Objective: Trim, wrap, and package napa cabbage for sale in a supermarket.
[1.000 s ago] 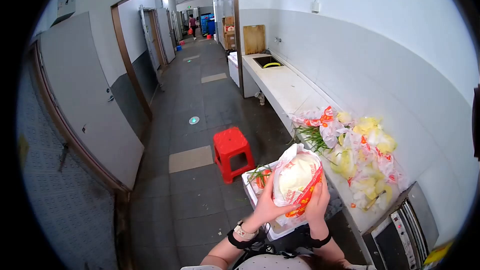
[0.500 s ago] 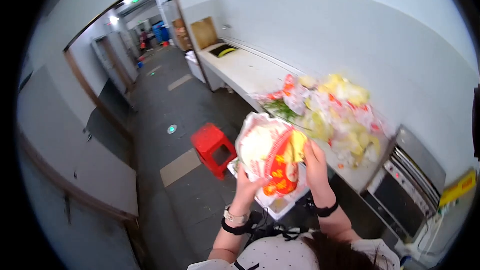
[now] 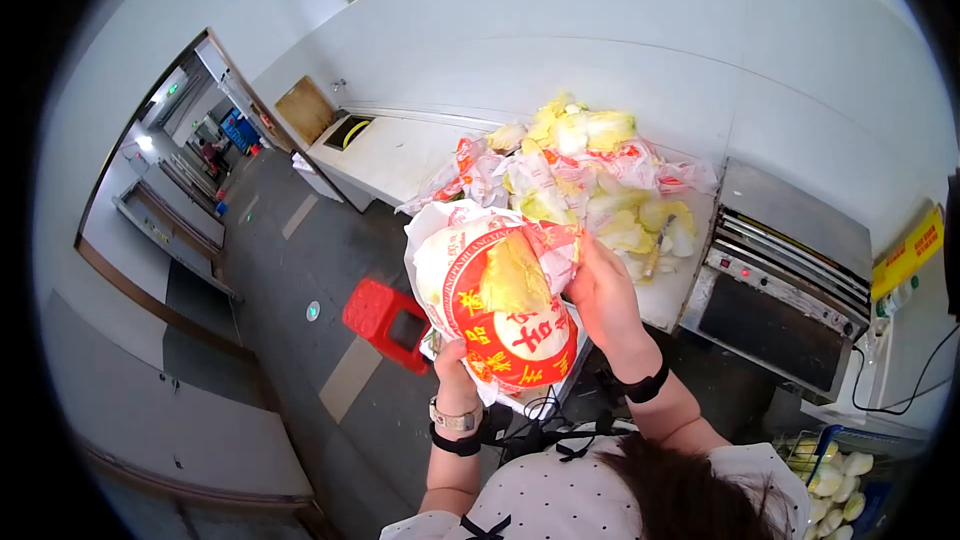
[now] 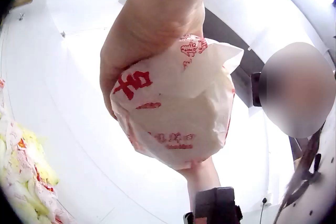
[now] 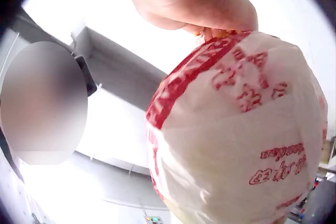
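In front of my body is a cabbage in a white, red and yellow printed wrapper (image 3: pixel 535 345). A yellow leaf (image 3: pixel 515 275) shows in a gap on its upper face. My left hand (image 3: pixel 457 375) grips the bundle from the lower left, thumb on the near side; the left wrist view shows this hand (image 4: pixel 152 29) curled round one end. At the upper right, my right hand (image 3: pixel 605 295) pinches the wrapper's edge near the leaf. In the right wrist view that hand (image 5: pixel 205 8) has its fingertips at the red-printed band, the rest of them hidden behind the bundle.
Loose cabbage leaves (image 3: pixel 630 215) and crumpled wrappers (image 3: pixel 475 175) are heaped on the white counter (image 3: pixel 400 155). A wrapping machine (image 3: pixel 770 310) stands to the right, a basket of cabbages (image 3: pixel 835 485) below it. Left of the bundle stands a red stool (image 3: pixel 375 310), with a sink (image 3: pixel 350 132) farther off.
The head view has swung right. The bundle has turned so its red printed side faces up, and the right hand has moved from its side to the wrapper's edge by the yellow leaf.
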A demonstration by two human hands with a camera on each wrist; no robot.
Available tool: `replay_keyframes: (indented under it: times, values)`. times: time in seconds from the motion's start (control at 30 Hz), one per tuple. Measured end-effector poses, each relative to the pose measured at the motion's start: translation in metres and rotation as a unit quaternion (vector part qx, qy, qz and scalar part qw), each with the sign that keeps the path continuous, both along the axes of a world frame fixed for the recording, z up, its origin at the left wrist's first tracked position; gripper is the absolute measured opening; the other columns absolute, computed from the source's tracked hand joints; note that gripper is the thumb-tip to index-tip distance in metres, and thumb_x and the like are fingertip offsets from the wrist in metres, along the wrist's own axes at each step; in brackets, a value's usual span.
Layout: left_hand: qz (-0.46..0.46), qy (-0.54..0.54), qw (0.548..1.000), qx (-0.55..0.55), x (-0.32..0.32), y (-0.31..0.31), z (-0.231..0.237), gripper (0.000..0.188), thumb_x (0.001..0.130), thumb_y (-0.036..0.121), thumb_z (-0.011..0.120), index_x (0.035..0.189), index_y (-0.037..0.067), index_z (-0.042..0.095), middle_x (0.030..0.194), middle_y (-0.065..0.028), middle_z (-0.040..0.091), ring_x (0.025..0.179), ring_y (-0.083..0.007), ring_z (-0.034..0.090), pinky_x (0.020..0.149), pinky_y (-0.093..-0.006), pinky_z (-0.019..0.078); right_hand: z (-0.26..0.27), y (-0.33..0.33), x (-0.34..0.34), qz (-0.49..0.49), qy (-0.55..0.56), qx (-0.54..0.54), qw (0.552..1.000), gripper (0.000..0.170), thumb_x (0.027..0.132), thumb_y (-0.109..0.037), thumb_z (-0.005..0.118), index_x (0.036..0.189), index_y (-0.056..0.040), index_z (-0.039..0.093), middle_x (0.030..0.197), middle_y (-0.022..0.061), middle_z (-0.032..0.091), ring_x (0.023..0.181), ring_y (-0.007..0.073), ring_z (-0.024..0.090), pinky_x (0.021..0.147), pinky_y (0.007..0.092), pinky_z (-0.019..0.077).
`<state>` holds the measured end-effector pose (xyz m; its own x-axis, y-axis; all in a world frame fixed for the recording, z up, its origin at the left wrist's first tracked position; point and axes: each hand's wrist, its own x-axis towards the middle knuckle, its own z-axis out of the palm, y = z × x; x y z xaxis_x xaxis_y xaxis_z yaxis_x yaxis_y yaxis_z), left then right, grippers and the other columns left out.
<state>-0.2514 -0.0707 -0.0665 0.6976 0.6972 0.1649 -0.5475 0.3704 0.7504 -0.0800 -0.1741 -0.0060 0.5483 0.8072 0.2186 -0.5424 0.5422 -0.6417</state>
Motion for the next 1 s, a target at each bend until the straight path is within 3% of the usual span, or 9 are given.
replay_keyframes:
  times: [0.23, 0.5, 0.63, 0.67, 0.73, 0.8, 0.9, 0.93, 1.0]
  values:
    - [-0.047, -0.072, 0.995, 0.053, 0.038, -0.011, -0.023, 0.060, 0.082, 0.039, 0.055, 0.123, -0.002, 0.041, 0.115, -0.0165, 0.055, 0.097, -0.0275, 0.058, 0.079, -0.0373, 0.0513, -0.027, -0.032, 0.059, 0.040, 0.114, 0.086, 0.989, 0.032, 0.096, -0.025, 0.034, 0.116, -0.0026, 0.046, 0.115, 0.0080, 0.053, 0.107, 0.0183, 0.051, 0.093, 0.0324, 0.0390]
    - [-0.227, -0.064, 0.933, -0.270, 0.094, -0.083, 0.005, 0.066, 0.080, 0.043, 0.056, 0.126, 0.001, 0.037, 0.123, -0.0166, 0.047, 0.108, -0.0276, 0.051, 0.087, -0.0383, 0.0462, -0.067, -0.055, 0.128, 0.100, 0.327, 0.062, 0.938, 0.022, 0.094, -0.028, 0.041, 0.098, -0.0081, 0.051, 0.100, 0.0048, 0.057, 0.094, 0.0147, 0.056, 0.086, 0.0307, 0.0452]
    - [-0.349, -0.169, 0.891, -0.236, 0.133, -0.104, 0.025, 0.053, 0.085, 0.038, 0.052, 0.122, 0.002, 0.040, 0.107, -0.0139, 0.050, 0.088, -0.0241, 0.051, 0.075, -0.0348, 0.0462, -0.100, -0.063, 0.167, 0.134, 0.229, 0.117, 0.957, 0.027, 0.093, -0.031, 0.043, 0.095, -0.0055, 0.051, 0.064, -0.0020, 0.049, 0.055, 0.0093, 0.045, 0.051, 0.0199, 0.0352]
    - [-0.288, -0.150, 0.926, -0.194, 0.137, -0.113, 0.030, 0.048, 0.086, 0.035, 0.051, 0.119, 0.002, 0.042, 0.097, -0.0122, 0.050, 0.081, -0.0220, 0.050, 0.067, -0.0333, 0.0449, -0.099, -0.069, 0.176, 0.244, 0.174, 0.254, 0.920, 0.032, 0.093, -0.031, 0.042, 0.098, -0.0031, 0.056, 0.073, 0.0058, 0.058, 0.066, 0.0147, 0.057, 0.061, 0.0246, 0.0449]
    - [-0.319, -0.195, 0.906, -0.197, 0.152, -0.108, 0.024, 0.050, 0.085, 0.036, 0.052, 0.121, 0.003, 0.041, 0.101, -0.0130, 0.050, 0.085, -0.0240, 0.050, 0.066, -0.0334, 0.0442, -0.092, -0.082, 0.168, 0.006, -0.059, -0.044, 0.997, 0.032, 0.092, -0.030, 0.044, 0.095, -0.0021, 0.059, 0.072, 0.0050, 0.059, 0.063, 0.0123, 0.056, 0.056, 0.0255, 0.0434]
    - [-0.310, -0.215, 0.902, -0.208, 0.162, -0.105, 0.013, 0.053, 0.086, 0.037, 0.050, 0.125, 0.002, 0.039, 0.115, -0.0159, 0.049, 0.091, -0.0266, 0.050, 0.068, -0.0351, 0.0450, -0.078, -0.092, 0.142, -0.142, -0.232, -0.204, 0.940, 0.035, 0.088, -0.032, 0.049, 0.085, 0.0001, 0.064, 0.054, 0.0027, 0.049, 0.050, 0.0114, 0.046, 0.048, 0.0243, 0.0329]
    - [-0.285, -0.175, 0.919, -0.207, 0.171, -0.100, 0.007, 0.054, 0.088, 0.040, 0.044, 0.128, 0.005, 0.036, 0.123, -0.0115, 0.044, 0.104, -0.0256, 0.048, 0.075, -0.0407, 0.0464, -0.078, -0.105, 0.153, -0.039, -0.439, -0.304, 0.845, 0.031, 0.088, -0.028, 0.051, 0.087, 0.0005, 0.064, 0.059, 0.0072, 0.055, 0.053, 0.0166, 0.053, 0.050, 0.0297, 0.0392]
    - [-0.270, -0.157, 0.928, -0.204, 0.173, -0.099, 0.006, 0.053, 0.089, 0.040, 0.043, 0.127, 0.004, 0.036, 0.123, -0.0118, 0.044, 0.105, -0.0258, 0.048, 0.077, -0.0411, 0.0461, -0.067, -0.111, 0.158, 0.015, -0.479, -0.372, 0.795, 0.032, 0.088, -0.026, 0.050, 0.103, 0.0013, 0.058, 0.078, 0.0147, 0.059, 0.066, 0.0225, 0.058, 0.062, 0.0332, 0.0442]
    - [-0.194, -0.133, 0.952, -0.197, 0.175, -0.097, 0.004, 0.053, 0.089, 0.041, 0.042, 0.127, 0.004, 0.037, 0.124, -0.0123, 0.045, 0.107, -0.0261, 0.048, 0.080, -0.0417, 0.0455, -0.084, -0.112, 0.160, -0.254, -0.576, -0.340, 0.699, 0.037, 0.090, -0.029, 0.048, 0.111, 0.0010, 0.052, 0.099, 0.0173, 0.056, 0.085, 0.0248, 0.057, 0.075, 0.0343, 0.0439]
